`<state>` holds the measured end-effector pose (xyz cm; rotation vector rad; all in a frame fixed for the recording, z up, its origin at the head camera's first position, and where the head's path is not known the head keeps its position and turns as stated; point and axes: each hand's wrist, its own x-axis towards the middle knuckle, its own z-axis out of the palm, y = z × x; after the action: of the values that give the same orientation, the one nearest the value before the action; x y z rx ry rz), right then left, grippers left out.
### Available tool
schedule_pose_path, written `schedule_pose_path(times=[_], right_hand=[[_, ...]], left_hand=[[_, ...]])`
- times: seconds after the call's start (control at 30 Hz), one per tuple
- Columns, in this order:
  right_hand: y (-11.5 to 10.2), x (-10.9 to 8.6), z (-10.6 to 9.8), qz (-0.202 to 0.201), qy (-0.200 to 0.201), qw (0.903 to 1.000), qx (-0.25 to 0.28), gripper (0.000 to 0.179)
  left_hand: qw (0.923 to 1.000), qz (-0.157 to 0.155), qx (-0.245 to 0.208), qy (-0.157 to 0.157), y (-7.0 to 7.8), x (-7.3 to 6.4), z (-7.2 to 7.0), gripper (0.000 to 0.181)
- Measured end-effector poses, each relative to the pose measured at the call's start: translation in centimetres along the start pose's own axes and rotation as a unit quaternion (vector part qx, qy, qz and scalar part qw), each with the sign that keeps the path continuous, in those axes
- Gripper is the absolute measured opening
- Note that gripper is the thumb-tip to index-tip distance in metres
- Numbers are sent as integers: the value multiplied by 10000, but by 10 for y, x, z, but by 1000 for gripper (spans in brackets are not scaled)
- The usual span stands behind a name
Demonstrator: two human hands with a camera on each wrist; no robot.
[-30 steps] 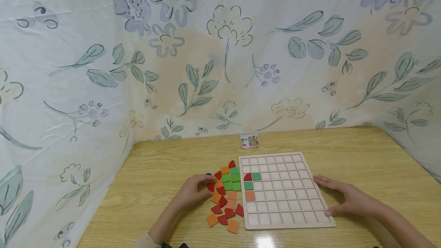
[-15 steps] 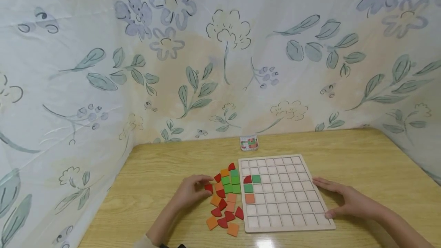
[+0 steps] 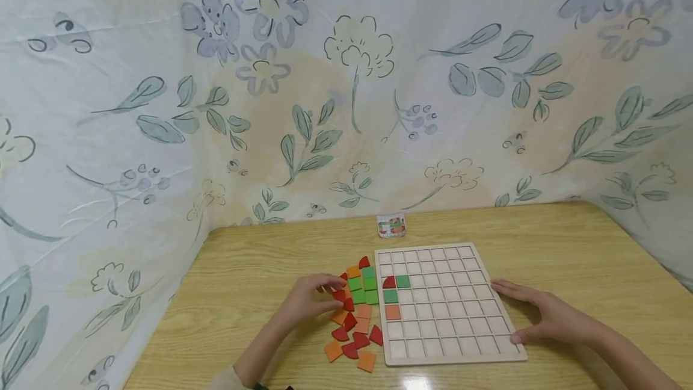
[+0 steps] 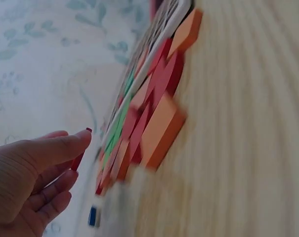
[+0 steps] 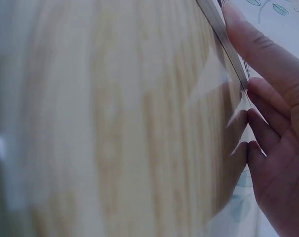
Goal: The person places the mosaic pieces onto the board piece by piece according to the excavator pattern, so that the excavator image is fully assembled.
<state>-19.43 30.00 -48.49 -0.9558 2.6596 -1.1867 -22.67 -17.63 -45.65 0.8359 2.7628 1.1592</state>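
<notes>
Floral backdrop (image 3: 379,143), prob. cloth, hangs behind wood-grain tbl (image 3: 260,251).

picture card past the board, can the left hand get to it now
Probably yes: only low tiles and table lie between the left hand and the picture card, though that hand pinches a red piece.
</notes>
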Motion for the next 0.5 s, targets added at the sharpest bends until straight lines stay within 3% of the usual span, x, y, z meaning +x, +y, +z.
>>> schedule_pose_path(times=[0.27,0.37,0.5], right_hand=[[2,1,-2,-132,-13,9999,64,81],[4,1,-2,-90,-30,10000,17,82],[4,0,-1,57,-21,10000,-20,83]], left_hand=[[9971,75,-547,-522,25,4,33,28],[9965,392,-390,-628,33,6,45,28],[9948,864,63,-540,42,7,58,28]])
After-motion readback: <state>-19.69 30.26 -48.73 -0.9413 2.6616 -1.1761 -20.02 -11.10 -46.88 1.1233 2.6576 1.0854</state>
